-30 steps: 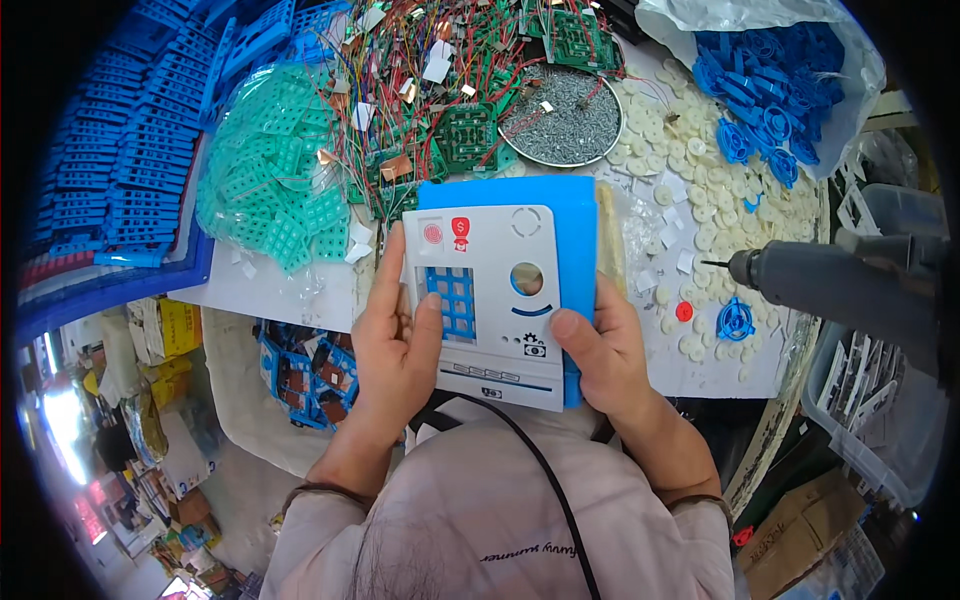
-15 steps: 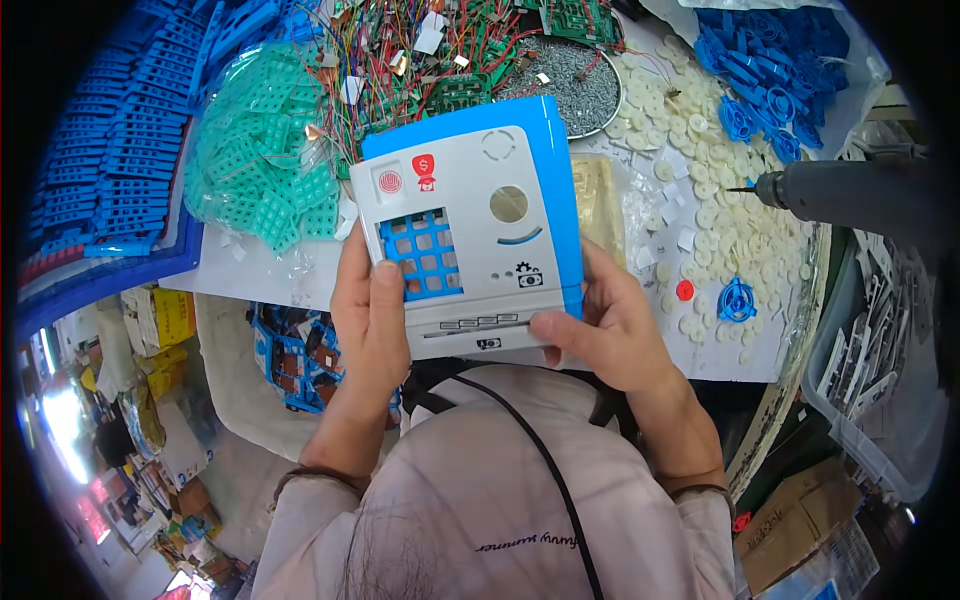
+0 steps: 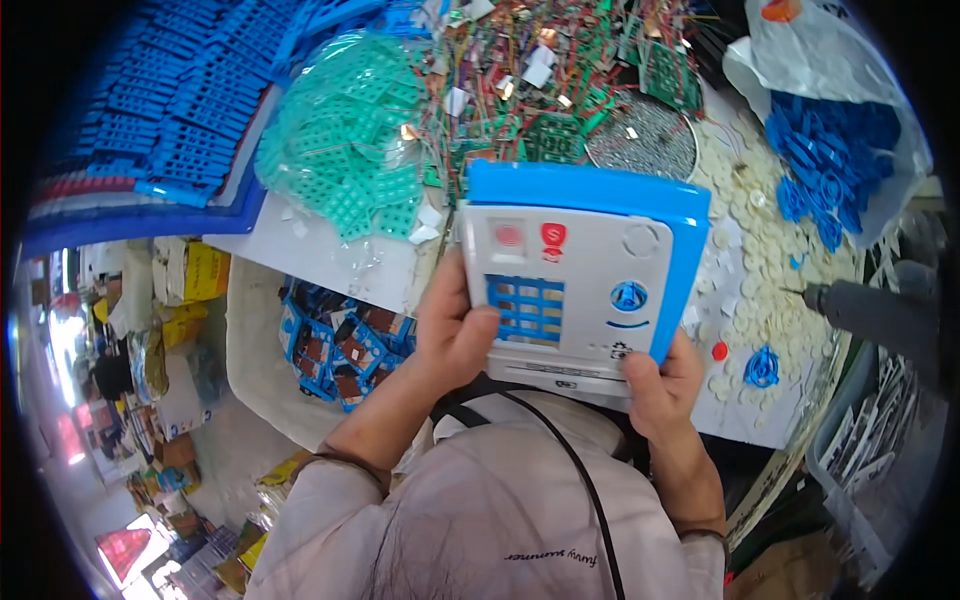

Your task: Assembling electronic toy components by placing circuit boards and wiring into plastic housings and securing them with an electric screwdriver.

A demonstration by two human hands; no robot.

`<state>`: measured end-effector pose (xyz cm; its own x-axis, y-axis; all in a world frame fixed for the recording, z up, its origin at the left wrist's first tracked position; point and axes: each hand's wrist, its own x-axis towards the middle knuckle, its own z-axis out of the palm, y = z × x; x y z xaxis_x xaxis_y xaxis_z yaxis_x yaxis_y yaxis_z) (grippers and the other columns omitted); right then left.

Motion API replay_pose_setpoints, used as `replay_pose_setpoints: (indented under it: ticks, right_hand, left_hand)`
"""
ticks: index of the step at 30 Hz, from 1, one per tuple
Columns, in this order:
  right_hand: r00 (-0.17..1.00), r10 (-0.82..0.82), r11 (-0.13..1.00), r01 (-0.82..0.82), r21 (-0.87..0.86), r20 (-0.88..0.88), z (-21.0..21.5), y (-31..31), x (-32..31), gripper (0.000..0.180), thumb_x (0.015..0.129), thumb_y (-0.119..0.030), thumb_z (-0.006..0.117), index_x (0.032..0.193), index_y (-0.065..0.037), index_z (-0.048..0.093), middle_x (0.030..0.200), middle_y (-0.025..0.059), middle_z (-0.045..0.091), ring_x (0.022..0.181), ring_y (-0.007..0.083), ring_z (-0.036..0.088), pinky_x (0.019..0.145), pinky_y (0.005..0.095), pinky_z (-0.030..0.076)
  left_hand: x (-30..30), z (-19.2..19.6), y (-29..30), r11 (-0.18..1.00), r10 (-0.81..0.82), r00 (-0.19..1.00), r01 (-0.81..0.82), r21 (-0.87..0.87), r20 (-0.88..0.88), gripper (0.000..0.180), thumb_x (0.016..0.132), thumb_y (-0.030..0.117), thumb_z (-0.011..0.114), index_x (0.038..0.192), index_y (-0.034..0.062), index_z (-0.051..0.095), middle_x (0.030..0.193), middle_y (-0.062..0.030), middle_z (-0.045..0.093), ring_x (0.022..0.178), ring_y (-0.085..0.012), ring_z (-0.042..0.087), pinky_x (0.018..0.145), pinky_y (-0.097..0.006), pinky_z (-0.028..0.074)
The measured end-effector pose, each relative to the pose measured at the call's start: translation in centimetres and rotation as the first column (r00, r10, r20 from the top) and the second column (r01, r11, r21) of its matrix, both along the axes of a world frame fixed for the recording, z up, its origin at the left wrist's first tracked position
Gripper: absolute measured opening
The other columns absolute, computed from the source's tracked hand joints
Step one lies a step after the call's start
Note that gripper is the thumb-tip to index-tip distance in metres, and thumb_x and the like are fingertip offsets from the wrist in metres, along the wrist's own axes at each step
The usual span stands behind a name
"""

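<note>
The left hand (image 3: 455,335) gripped the left edge of a white-and-blue plastic housing (image 3: 592,250), thumb beside its blue keypad grid (image 3: 525,310); the right hand (image 3: 665,388) clasped the lower right corner. The housing sat directly between them, equally near, tilted, its long axis hard to judge. Wired circuit boards (image 3: 555,137) lay beyond; rightward, a power screwdriver (image 3: 868,308) pointed left.

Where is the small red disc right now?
In the head view, the red disc lies on the table, right of centre, between the blue-and-white panel and the loose blue part to its right.
</note>
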<state>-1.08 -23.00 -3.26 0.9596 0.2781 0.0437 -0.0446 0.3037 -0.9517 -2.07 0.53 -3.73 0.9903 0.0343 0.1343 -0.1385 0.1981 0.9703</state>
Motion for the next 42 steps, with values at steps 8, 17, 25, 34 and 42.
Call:
replay_pose_setpoints:
  ticks: [8, 17, 25, 34, 42]
  right_hand:
    - [0.998, 0.044, 0.983, -0.034, -0.179, 0.05, -0.2, -0.4, -0.4, 0.038, 0.097, -0.023, 0.069, 0.118, 0.009, 0.062, 0.104, 0.0092, 0.072, 0.088, 0.0118, 0.063, 0.077, 0.0273, 0.05]
    - [0.971, 0.128, 0.921, -0.041, -0.388, 0.201, -0.4, -1.3, -1.3, 0.041, 0.099, -0.024, 0.065, 0.121, 0.01, 0.061, 0.112, 0.0108, 0.069, 0.097, 0.0143, 0.063, 0.086, 0.0282, 0.05]
    - [0.985, -0.152, 0.988, 0.148, -0.049, -0.086, 0.2, 0.5, -0.5, 0.031, 0.1, -0.014, 0.064, 0.121, 0.009, 0.061, 0.112, 0.0074, 0.069, 0.099, 0.0093, 0.059, 0.087, 0.0258, 0.048]
    - [0.989, -0.052, 0.962, 0.087, -0.259, 0.138, 1.7, 0.8, -1.2, 0.034, 0.1, -0.016, 0.065, 0.122, 0.009, 0.06, 0.108, 0.0076, 0.07, 0.093, 0.0105, 0.061, 0.082, 0.0262, 0.05]
    - [0.982, -0.154, 0.988, 0.152, -0.029, -0.108, 0.7, 0.7, 0.2, 0.039, 0.101, -0.021, 0.065, 0.126, 0.008, 0.058, 0.116, 0.0088, 0.068, 0.103, 0.0118, 0.06, 0.091, 0.0271, 0.048]
  left_hand:
    - [3.6, 4.0, -1.4, 0.961, 0.229, 0.914, -0.267, -0.069, -0.336, 0.06, 0.11, 0.05, 0.03, 0.119, 0.0009, 0.063, 0.092, -0.003, 0.069, 0.083, -0.0123, 0.065, 0.077, -0.028, 0.053]
    - [4.7, 0.2, 0.3, 0.846, 0.264, 0.958, -0.172, 0.504, -0.116, 0.053, 0.113, 0.039, 0.032, 0.1, -0.0012, 0.064, 0.085, -0.0035, 0.067, 0.077, -0.0079, 0.056, 0.066, -0.029, 0.047]
    - [4.9, 2.3, -1.1, 0.992, 0.125, 0.916, -0.111, 0.057, -0.382, 0.052, 0.113, 0.036, 0.035, 0.097, -0.0019, 0.067, 0.082, -0.0009, 0.067, 0.075, -0.0047, 0.059, 0.064, -0.025, 0.049]
    - [3.9, 1.5, -1.0, 0.853, 0.135, 0.98, -0.041, 0.52, -0.145, 0.049, 0.113, 0.032, 0.035, 0.099, -0.0031, 0.066, 0.085, -0.0041, 0.07, 0.077, -0.0073, 0.061, 0.069, -0.026, 0.051]
    - [3.6, -0.7, -1.5, 0.992, 0.117, 0.93, -0.092, 0.088, -0.348, 0.056, 0.114, 0.035, 0.03, 0.104, -0.0035, 0.07, 0.093, -0.0091, 0.074, 0.084, -0.0132, 0.068, 0.075, -0.029, 0.053]
